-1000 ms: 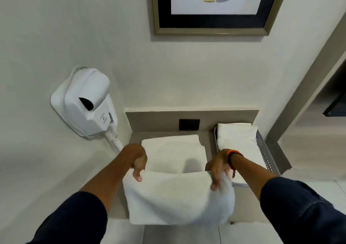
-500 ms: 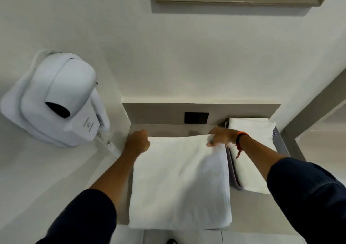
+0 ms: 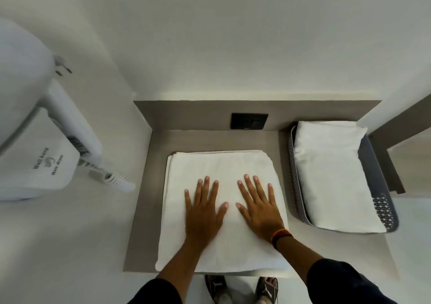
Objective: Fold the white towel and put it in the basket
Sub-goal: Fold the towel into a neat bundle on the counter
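A: Where are the hands?

B: The left hand (image 3: 202, 212) and right hand (image 3: 259, 206) lie flat, side by side, fingers spread wide, palms pressing on the white towel (image 3: 221, 168); neither grasps anything.

A: And the towel itself?

B: Folded into a layered square on the grey counter (image 3: 210, 140), directly beneath both palms; the basket (image 3: 294, 177) sits just beyond the right hand, with another folded towel (image 3: 333, 175) in it.
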